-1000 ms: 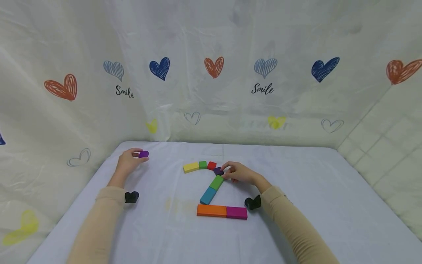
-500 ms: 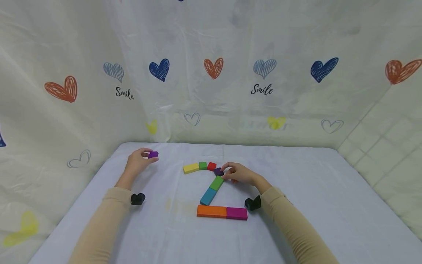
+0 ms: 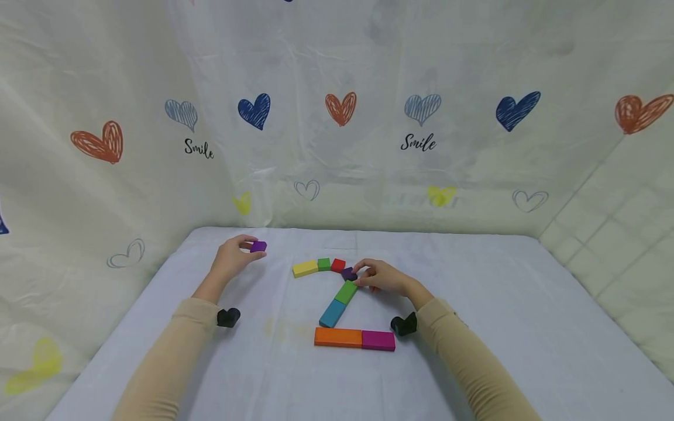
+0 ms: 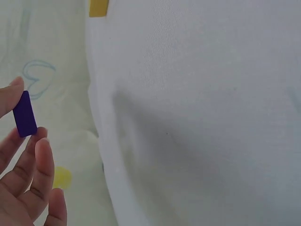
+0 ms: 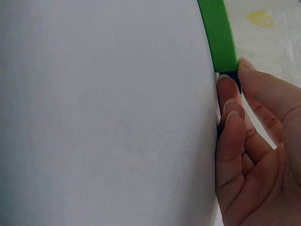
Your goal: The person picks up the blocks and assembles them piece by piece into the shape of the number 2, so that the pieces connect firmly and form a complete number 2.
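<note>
Between the thumb and fingertips of my left hand [image 3: 231, 261] a small purple block [image 3: 258, 247] is held above the table's far left; the left wrist view has the same block end-on. My right hand [image 3: 385, 276] pinches a dark purple block [image 3: 347, 273] on the table, its fingers covering part of it. That block lies between a red block [image 3: 339, 265] and a long green block [image 3: 346, 292]. In the right wrist view the fingertips are at the end of the green block [image 5: 220, 37].
A yellow block [image 3: 305, 269] and a small green block [image 3: 323, 264] continue the row leftward. A blue block [image 3: 333, 313] extends the slanting line. Orange [image 3: 338, 337] and magenta [image 3: 378, 341] blocks lie end to end in front. A white cloth [image 3: 253, 374] covers the table.
My left hand has moved to the right with the purple block, nearer the row. The right hand and the blocks on the table have stayed put.
</note>
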### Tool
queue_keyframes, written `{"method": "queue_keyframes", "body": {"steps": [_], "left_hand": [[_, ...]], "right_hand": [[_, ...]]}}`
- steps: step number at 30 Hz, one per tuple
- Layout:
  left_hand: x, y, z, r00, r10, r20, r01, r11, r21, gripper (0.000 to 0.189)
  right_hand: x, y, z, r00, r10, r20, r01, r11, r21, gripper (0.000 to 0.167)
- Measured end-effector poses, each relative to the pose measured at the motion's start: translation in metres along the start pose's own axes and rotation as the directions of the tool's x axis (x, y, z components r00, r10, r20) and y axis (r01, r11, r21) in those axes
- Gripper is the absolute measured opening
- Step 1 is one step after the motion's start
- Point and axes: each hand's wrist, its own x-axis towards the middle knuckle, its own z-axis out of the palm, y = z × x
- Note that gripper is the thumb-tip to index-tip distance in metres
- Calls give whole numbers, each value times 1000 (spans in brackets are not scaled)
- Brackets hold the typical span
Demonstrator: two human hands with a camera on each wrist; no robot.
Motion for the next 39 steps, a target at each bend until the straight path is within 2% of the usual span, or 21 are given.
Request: {"method": "queue_keyframes", "body": {"steps": [12, 20, 28, 39], "left_hand": [[-3, 7, 14, 997, 23, 70, -23, 1000, -6, 54], [-7, 11, 25, 989, 39, 142, -48, 997, 64, 51], [-7, 14, 31, 985, 73, 153, -85, 994, 70, 48], [-5, 9, 36, 973, 129, 189, -150, 983, 104, 47]], "right_hand": [[0, 0, 0, 1000, 4, 2, -4, 1000, 6, 28], [0, -1, 1, 1000, -1, -1, 1, 1000, 1, 26], [0, -1, 0, 1000, 1, -3, -1, 1000, -2, 27], [0, 0, 0, 1000, -5, 3, 5, 1000, -14, 29]]}}
